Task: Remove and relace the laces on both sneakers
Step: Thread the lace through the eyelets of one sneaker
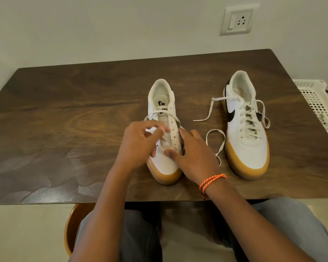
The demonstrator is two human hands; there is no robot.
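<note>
Unlacing under way on the near sneaker [164, 133], toe toward the person, set on the worktop [65, 114] directly beneath both hands. Left hand [140, 142] curled, fingertips pinching a bunched piece of white lace [151, 129] over the tongue, evidently to draw it out through the eyelets. Right hand [193, 156] laid with fingers fairly straight against the outer side of the same shoe, thumb across the toe box, gripping nothing; judged to be bracing the shoe so it does not slide while the lace is pulled. Lower eyelets on this shoe seen bare; one crossing of lace remaining just beyond the left hand's fingers. Second sneaker [247, 125] standing well clear beyond the right hand, fully threaded but untied, its loose lace ends [215, 140] trailing across the worktop toward the right hand's knuckles, not touching them. Orange cord bracelet [212, 181] on the right wrist. White perforated basket [318, 104] past the far shoe, at the worktop's edge. Judged early in the task: first lace partly withdrawn, second untouched. Risk noted: lace tip snagging in an eyelet.
</note>
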